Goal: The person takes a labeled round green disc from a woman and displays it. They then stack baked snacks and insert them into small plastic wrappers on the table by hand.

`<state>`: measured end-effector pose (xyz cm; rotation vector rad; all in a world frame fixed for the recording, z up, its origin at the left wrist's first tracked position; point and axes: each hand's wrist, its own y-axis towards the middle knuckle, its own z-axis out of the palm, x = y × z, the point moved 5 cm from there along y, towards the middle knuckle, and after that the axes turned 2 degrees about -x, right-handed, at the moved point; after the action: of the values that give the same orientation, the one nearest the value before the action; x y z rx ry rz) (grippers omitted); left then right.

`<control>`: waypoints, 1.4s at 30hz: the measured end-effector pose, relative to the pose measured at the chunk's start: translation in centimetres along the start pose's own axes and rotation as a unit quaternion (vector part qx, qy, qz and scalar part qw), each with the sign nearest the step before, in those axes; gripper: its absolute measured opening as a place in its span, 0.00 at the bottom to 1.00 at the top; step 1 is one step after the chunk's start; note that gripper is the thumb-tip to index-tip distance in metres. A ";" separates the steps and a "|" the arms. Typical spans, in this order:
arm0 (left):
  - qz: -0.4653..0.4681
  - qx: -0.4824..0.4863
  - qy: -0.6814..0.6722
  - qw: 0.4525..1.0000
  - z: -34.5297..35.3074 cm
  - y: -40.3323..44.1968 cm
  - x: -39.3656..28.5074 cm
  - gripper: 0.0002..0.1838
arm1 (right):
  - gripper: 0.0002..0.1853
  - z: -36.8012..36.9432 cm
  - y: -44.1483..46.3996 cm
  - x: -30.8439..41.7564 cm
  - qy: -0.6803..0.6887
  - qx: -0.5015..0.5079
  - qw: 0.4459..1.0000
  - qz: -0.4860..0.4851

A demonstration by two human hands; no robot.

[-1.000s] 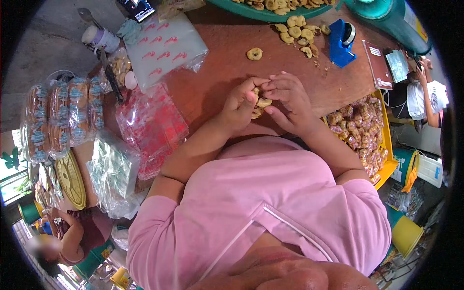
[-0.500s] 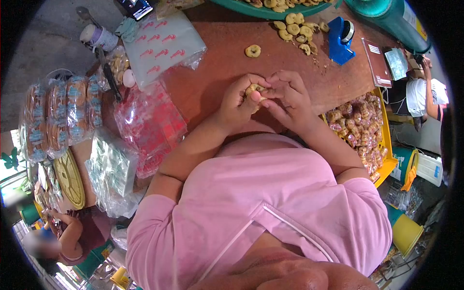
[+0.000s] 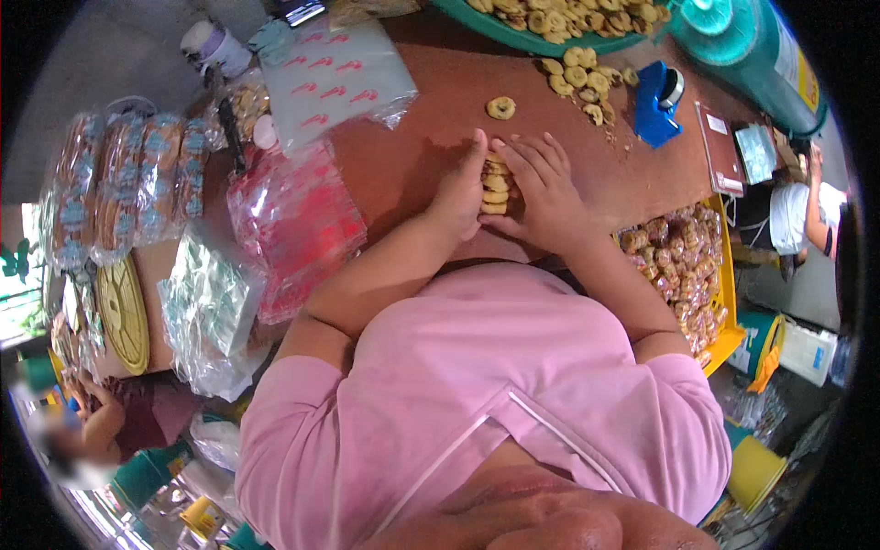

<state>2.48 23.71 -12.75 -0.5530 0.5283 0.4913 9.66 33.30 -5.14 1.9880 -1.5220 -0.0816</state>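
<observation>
A row of small ring-shaped biscuits lies between my two hands, just above the wooden table. My left hand presses on its left side, thumb pointing up. Against the other side rests my right hand, fingers curved round the row. One loose ring biscuit lies flat beyond my fingertips. Farther to the right is a small heap of biscuits, with a large green basin of more behind it. Printed red plastic bags lie left of my left forearm.
A blue tape dispenser stands right of the heap. Clear printed wrappers lie at the back left. A yellow crate holds packed biscuits at my right. Packed bread sits far left. Other people are at both sides.
My hands have closed in on both sides of a row of biscuits, where before they fingered biscuits in a pinch. The view has shifted slightly, so the table appears lower.
</observation>
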 end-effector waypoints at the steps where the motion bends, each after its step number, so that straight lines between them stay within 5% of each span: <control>1: 0.001 -0.015 -0.002 1.000 0.1 0.0 0.2 0.31 | 0.50 0.0 0.0 0.1 -0.006 0.001 1.000 -0.002; 3: 0.001 -0.042 -0.005 0.999 0.2 0.1 0.7 0.32 | 0.50 0.1 -0.1 0.2 -0.013 0.006 1.000 0.001; 10: -0.011 0.109 0.003 0.994 0.6 0.7 0.9 0.33 | 0.48 0.0 -2.1 -1.6 0.048 0.027 0.994 0.098; 12: 0.139 0.015 0.243 0.960 0.0 -1.0 -1.7 0.33 | 0.46 2.2 -4.6 -4.4 0.207 -0.014 0.963 0.169; 14: 0.192 -0.019 0.463 0.865 -1.3 -3.3 -5.8 0.32 | 0.42 1.2 -5.1 -5.5 0.214 -0.036 0.957 0.191; 15: 0.341 -0.062 0.626 0.699 -1.6 -5.5 -8.7 0.30 | 0.40 0.7 -5.4 -5.9 0.218 -0.048 0.954 0.201; 16: 0.460 -0.099 0.741 0.478 -1.6 -8.1 -10.6 0.28 | 0.39 1.1 -6.2 -7.4 0.256 -0.072 0.936 0.230; 19: 0.357 -0.140 0.845 0.371 -4.9 -12.6 -14.2 0.25 | 0.39 0.7 -7.3 -11.1 0.287 -0.129 0.905 0.285; 22: 0.108 -0.193 0.744 0.630 -10.9 -14.1 -14.6 0.22 | 0.38 0.7 -7.3 -13.5 0.317 -0.187 0.879 0.303; 25: 0.283 -0.217 0.772 0.527 -12.0 -17.1 -15.1 0.17 | 0.35 1.2 -7.4 -14.2 0.323 -0.197 0.880 0.286; 31: 0.289 -0.251 0.827 0.411 -15.1 -18.1 -13.0 0.15 | 0.33 0.8 -7.1 -12.6 0.298 -0.168 0.884 0.318; 34: 0.358 -0.232 0.797 0.428 -19.2 -17.2 -12.8 0.15 | 0.29 1.4 -5.5 -8.6 0.388 -0.159 0.848 0.323; 37: 0.351 -0.270 0.792 0.421 -16.7 -17.6 -12.6 0.14 | 0.33 3.5 -3.6 -0.2 0.520 0.025 0.819 0.241; 40: 0.232 -0.349 0.810 0.411 -13.2 -17.1 -12.9 0.12 | 0.35 5.6 -3.6 4.7 0.653 0.149 0.707 0.229; 41: 0.270 -0.348 0.804 0.399 -13.7 -16.9 -13.1 0.12 | 0.35 6.5 -3.9 4.8 0.673 0.159 0.684 0.234; 42: 0.307 -0.346 0.798 0.386 -15.0 -16.6 -13.0 0.12 | 0.34 7.0 -4.4 3.0 0.607 0.123 0.745 0.248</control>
<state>-3.01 -1.46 -10.12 -1.6740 2.5994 0.7720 11.56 28.16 -12.08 1.1512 -1.0426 1.4115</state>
